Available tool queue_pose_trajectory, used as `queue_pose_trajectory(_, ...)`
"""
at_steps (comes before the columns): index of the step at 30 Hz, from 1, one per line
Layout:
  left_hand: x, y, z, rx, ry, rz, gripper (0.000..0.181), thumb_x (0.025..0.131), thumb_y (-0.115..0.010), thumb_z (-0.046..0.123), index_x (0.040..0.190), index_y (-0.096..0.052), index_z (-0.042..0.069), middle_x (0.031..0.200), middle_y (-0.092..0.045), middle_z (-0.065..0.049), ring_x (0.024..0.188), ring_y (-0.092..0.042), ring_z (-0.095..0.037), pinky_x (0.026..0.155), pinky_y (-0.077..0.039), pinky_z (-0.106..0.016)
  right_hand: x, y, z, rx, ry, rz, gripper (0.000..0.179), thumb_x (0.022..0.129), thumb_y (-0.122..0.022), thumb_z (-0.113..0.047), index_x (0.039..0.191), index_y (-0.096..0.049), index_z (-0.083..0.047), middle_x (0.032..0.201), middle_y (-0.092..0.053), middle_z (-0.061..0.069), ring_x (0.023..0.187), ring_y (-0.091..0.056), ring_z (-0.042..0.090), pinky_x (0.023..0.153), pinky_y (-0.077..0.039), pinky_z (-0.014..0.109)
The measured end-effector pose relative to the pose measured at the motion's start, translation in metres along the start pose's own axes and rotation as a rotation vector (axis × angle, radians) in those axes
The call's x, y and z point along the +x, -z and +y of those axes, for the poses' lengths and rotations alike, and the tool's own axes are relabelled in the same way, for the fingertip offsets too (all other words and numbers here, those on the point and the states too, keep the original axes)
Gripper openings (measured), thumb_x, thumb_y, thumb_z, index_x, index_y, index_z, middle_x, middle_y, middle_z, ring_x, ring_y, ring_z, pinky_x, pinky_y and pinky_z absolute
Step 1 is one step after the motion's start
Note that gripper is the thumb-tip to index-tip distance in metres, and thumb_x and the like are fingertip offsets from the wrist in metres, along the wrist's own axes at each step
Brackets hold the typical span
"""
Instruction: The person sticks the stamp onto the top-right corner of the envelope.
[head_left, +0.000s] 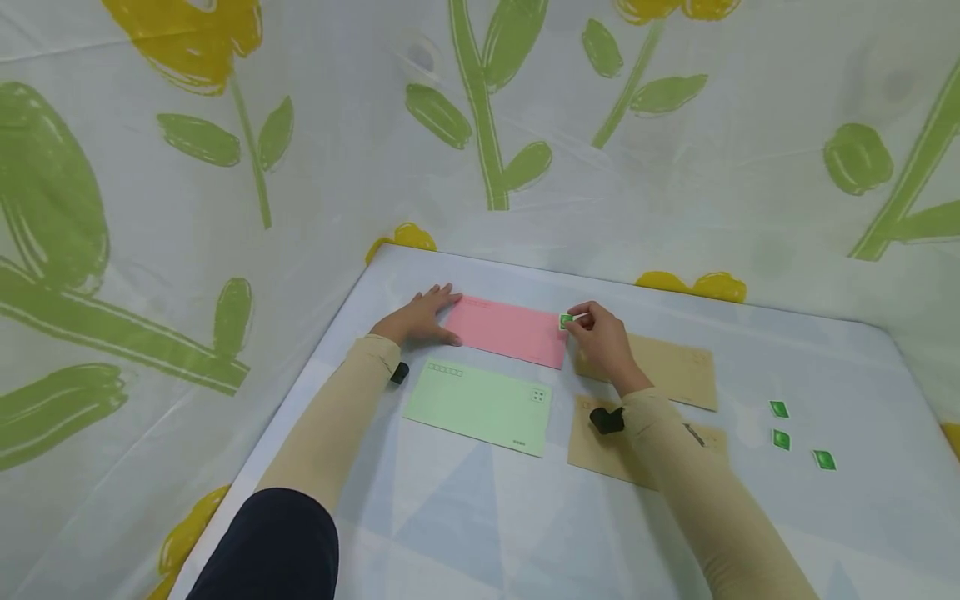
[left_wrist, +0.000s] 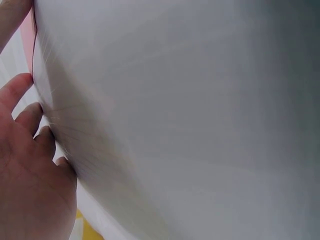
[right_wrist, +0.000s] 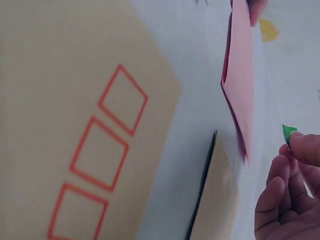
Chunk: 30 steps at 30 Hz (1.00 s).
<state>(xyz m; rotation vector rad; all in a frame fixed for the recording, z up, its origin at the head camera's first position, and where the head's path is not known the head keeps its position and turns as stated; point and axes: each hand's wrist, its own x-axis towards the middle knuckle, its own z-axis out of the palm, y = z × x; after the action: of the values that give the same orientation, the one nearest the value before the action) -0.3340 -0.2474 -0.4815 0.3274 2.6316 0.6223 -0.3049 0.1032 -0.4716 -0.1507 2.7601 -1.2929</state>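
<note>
A pink envelope [head_left: 510,329] lies toward the back of the table. My left hand [head_left: 422,318] rests at its left end, fingers spread, with thumb and a fingertip on its edge. In the left wrist view the left hand [left_wrist: 37,165] touches the table beside a sliver of pink. Between thumb and fingers my right hand [head_left: 603,337] pinches a small green stamp [head_left: 566,321] over the pink envelope's upper right corner. The right wrist view shows the same stamp [right_wrist: 289,132] at the fingertips; whether it touches the paper I cannot tell.
In front of the pink envelope lies a light green envelope [head_left: 480,407]. Two brown envelopes, a rear one [head_left: 675,367] and a front one [head_left: 600,450], lie partly under the right arm. Several loose green stamps [head_left: 782,439] are at the right. A flower-patterned cloth [head_left: 337,167] hangs behind.
</note>
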Motion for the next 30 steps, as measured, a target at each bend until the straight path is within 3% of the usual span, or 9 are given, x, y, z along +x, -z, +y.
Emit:
queue_pose_trajectory(16,-0.003,0.000,0.000,-0.014,0.004,0.009,0.102,0.084,-0.082,0.048,0.164,-0.024,0.020,0.172,-0.004,-0.005,0.157,0.006,-0.025,0.127,0.005,-0.044,0.014,-0.021,-0.011,0.012,-0.059,-0.017,0.028,0.101,-0.063,-0.023,0.124,-0.061,-0.008,0.106,-0.064,0.013,0.089,-0.056,0.027,0.073,-0.048,0.033)
queue_pose_trajectory(30,-0.009,0.002,0.005,0.001,0.007,0.003,0.101,0.085,-0.081,0.048,0.164,-0.023,0.020,0.172,-0.003,-0.004,0.157,0.006,-0.024,0.127,0.006,-0.041,0.024,-0.034,-0.012,-0.035,-0.105,-0.031,0.027,0.102,-0.060,-0.019,0.126,-0.060,-0.006,0.109,-0.063,0.014,0.095,-0.056,0.028,0.076,-0.050,0.032)
